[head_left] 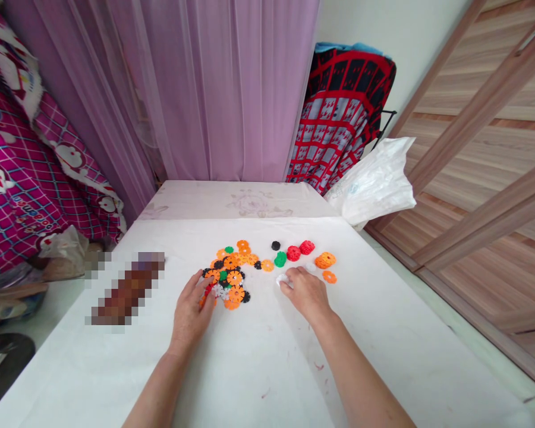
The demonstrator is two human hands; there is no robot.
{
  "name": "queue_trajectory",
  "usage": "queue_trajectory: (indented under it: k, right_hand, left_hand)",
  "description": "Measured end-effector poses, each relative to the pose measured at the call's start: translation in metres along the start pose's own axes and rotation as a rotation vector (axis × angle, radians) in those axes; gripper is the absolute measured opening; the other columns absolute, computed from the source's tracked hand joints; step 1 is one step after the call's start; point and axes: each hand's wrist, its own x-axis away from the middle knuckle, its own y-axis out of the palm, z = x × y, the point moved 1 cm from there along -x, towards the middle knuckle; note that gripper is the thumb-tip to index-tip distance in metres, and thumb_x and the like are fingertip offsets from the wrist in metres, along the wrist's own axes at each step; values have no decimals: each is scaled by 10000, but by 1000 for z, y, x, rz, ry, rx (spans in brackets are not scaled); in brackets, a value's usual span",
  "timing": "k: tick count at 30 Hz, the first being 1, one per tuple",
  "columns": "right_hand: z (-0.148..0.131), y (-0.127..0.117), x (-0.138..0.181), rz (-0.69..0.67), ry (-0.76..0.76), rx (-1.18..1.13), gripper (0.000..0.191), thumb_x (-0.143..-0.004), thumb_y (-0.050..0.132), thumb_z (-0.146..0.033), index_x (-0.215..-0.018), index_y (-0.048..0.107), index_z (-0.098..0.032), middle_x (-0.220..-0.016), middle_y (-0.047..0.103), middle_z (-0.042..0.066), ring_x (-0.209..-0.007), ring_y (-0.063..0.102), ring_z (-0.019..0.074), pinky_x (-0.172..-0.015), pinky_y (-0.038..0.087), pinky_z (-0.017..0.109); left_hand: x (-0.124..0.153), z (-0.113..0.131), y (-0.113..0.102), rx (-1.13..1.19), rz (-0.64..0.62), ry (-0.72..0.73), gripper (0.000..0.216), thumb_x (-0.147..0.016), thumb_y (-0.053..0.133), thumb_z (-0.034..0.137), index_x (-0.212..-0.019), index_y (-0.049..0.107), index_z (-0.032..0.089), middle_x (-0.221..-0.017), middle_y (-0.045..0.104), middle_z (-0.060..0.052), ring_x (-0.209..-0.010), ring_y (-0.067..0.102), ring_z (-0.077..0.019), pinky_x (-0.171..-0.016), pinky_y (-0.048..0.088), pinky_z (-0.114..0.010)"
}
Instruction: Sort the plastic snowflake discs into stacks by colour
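A heap of small plastic snowflake discs (230,272), mostly orange with some black, green and white ones, lies on the white table (258,368). My left hand (191,312) rests palm down at the heap's left edge, fingers stretched onto the discs. My right hand (307,291) lies to the right of the heap, fingertips pinched on a white disc (282,279). Beyond it sit sorted little stacks: red discs (300,250), a green stack (280,259), a black disc (275,245) and orange discs (325,260).
A blurred brown object (127,288) lies on the table at the left. A white plastic bag (377,181) sits at the far right corner. Pink curtains (214,89), patterned bedding (31,178) and a red checked cloth (343,119) stand behind; wooden panels (485,178) are at the right.
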Motion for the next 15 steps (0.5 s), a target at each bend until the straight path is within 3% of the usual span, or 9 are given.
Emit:
queue_trajectory:
  k: [9, 15]
  right_hand:
    - [-5, -5, 4, 23, -47, -47, 237, -910, 460, -311, -1035, 642, -227, -1047, 653, 55, -871, 621, 171, -672, 391, 255]
    - [-58, 8, 6, -28, -429, -151, 358, -915, 405, -207, -1170, 623, -332, -1064, 627, 11, -914, 599, 147, -709, 398, 239]
  left_hand:
    - [0, 3, 1, -4, 10, 3, 332, -862, 490, 365, -1109, 677, 248, -1374, 552, -83, -1245, 537, -260, -1043, 457, -452]
    - [0, 0, 4, -24, 35, 13, 337, -860, 489, 360, -1111, 677, 238, -1358, 564, -89, -1247, 536, -256, -1054, 445, -447]
